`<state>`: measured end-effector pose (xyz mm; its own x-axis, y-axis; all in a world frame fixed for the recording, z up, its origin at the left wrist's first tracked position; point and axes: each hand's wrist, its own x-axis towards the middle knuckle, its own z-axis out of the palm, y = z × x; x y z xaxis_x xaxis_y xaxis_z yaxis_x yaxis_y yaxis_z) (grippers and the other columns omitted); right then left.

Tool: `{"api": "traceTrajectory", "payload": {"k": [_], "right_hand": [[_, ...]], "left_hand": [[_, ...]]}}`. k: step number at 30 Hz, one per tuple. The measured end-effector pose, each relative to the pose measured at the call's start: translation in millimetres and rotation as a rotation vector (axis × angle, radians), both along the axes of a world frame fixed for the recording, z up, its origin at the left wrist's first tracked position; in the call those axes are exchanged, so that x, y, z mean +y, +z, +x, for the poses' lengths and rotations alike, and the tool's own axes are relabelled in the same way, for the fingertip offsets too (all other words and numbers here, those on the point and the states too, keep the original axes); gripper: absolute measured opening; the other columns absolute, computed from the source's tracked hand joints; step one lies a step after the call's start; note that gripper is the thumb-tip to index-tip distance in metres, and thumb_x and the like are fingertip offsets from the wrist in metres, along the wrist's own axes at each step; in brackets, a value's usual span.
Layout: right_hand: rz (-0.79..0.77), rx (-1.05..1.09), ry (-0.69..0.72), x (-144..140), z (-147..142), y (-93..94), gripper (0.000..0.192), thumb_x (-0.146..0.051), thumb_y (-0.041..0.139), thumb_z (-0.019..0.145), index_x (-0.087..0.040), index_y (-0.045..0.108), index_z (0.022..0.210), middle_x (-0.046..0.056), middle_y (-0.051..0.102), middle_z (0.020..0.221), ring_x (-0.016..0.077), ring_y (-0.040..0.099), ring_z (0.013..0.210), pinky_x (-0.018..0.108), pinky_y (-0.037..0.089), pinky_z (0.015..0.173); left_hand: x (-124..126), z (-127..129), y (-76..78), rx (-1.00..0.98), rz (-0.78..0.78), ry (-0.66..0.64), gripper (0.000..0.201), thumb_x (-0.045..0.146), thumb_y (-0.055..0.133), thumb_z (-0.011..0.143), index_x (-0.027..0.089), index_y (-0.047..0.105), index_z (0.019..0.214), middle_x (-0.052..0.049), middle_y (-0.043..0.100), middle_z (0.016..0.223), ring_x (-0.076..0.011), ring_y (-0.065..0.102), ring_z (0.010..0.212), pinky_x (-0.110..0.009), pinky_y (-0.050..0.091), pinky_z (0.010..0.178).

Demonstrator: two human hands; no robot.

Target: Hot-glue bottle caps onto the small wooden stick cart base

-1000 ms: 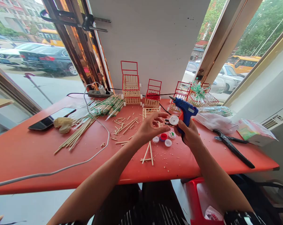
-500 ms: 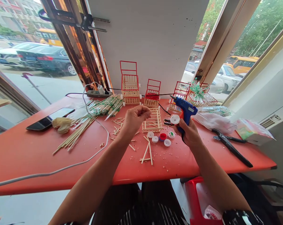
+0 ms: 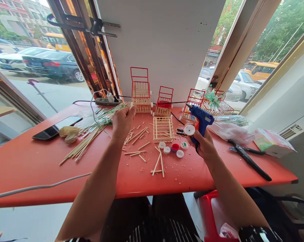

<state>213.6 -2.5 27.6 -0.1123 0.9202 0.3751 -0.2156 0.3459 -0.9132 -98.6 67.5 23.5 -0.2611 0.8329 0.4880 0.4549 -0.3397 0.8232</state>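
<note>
A blue hot glue gun is gripped in my right hand, its nozzle pointing up and to the left. Against the gun, at my right fingers, is a white bottle cap. My left hand is closed in a pinch above the left middle of the table; what its fingers hold, if anything, I cannot make out. Between the hands lies a small frame of wooden sticks. Nearer me are several loose caps, among them a red cap, and cut stick pieces.
Finished stick carts with red handles, such as the tall cart, stand along the wall. A bundle of sticks, a phone-like black tablet and a white cable lie left. Black cutters and a tissue pack are right.
My left hand has moved left, away from the stick frame, uncovering more cut pieces. My right hand stays nearly in place with the glue gun and white cap.
</note>
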Motion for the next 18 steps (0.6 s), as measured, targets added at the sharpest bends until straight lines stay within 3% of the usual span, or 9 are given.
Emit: {"api": "traceTrajectory", "payload": {"k": [3, 5, 8, 11, 14, 16, 18], "right_hand": [[0.006, 0.006, 0.003, 1, 0, -0.3, 0.061, -0.067, 0.092, 0.068, -0.025, 0.053, 0.087, -0.006, 0.057, 0.069, 0.0049, 0.039, 0.043, 0.024, 0.029, 0.040], [-0.002, 0.010, -0.003, 1, 0, -0.4, 0.062, -0.067, 0.093, 0.067, -0.025, 0.053, 0.088, -0.006, 0.057, 0.069, 0.0051, 0.040, 0.043, 0.024, 0.030, 0.040], [-0.009, 0.026, -0.018, 1, 0, -0.5, 0.062, -0.066, 0.094, 0.066, -0.025, 0.054, 0.089, -0.007, 0.057, 0.071, 0.0050, 0.041, 0.045, 0.023, 0.031, 0.041], [-0.011, 0.038, -0.034, 2, -1, -1.1, 0.061, -0.065, 0.095, 0.065, -0.024, 0.055, 0.087, -0.006, 0.057, 0.072, 0.0050, 0.042, 0.046, 0.022, 0.032, 0.041], [-0.016, 0.037, -0.036, 2, -1, -2.2, 0.061, -0.065, 0.095, 0.065, -0.024, 0.056, 0.087, -0.006, 0.056, 0.070, 0.0053, 0.042, 0.046, 0.022, 0.032, 0.042], [-0.016, 0.033, -0.030, 3, 0, -2.8, 0.060, -0.065, 0.095, 0.065, -0.024, 0.056, 0.087, -0.006, 0.055, 0.069, 0.0059, 0.042, 0.047, 0.023, 0.032, 0.042], [-0.013, 0.024, -0.025, 3, 0, -3.2, 0.059, -0.065, 0.094, 0.067, -0.024, 0.056, 0.088, -0.005, 0.057, 0.071, 0.0061, 0.042, 0.048, 0.023, 0.032, 0.042]], "left_hand": [[-4, 6, 0.8, 0.267, -0.109, 0.165, 0.030, 0.033, 0.061, 0.092, 0.022, 0.059, 0.064, 0.001, 0.057, 0.059, -0.0171, 0.050, 0.061, -0.032, 0.036, 0.068], [-5, 10, -1.5, 0.381, -0.146, 0.151, 0.010, 0.024, 0.062, 0.086, 0.020, 0.069, 0.079, -0.002, 0.070, 0.077, -0.0200, 0.060, 0.074, -0.032, 0.042, 0.076], [-6, 15, -3.7, 0.464, -0.109, 0.140, 0.018, 0.021, 0.065, 0.080, 0.020, 0.075, 0.096, -0.008, 0.077, 0.105, -0.0250, 0.067, 0.094, -0.034, 0.047, 0.086], [-9, 19, 1.5, 0.412, -0.092, 0.212, 0.009, 0.029, 0.068, 0.084, 0.021, 0.070, 0.081, -0.006, 0.076, 0.093, -0.0244, 0.066, 0.086, -0.035, 0.047, 0.085], [-12, 24, 9.1, 0.313, -0.093, 0.278, 0.026, 0.035, 0.071, 0.085, 0.021, 0.058, 0.068, -0.002, 0.070, 0.073, -0.0202, 0.061, 0.071, -0.034, 0.044, 0.078], [-12, 27, 10.6, 0.249, -0.081, 0.256, 0.027, 0.035, 0.074, 0.082, 0.021, 0.056, 0.067, 0.000, 0.068, 0.070, -0.0181, 0.059, 0.069, -0.032, 0.043, 0.076], [-9, 30, 8.4, 0.158, -0.059, 0.144, 0.019, 0.031, 0.075, 0.079, 0.020, 0.062, 0.072, 0.001, 0.070, 0.074, -0.0168, 0.061, 0.071, -0.030, 0.045, 0.075]]}}
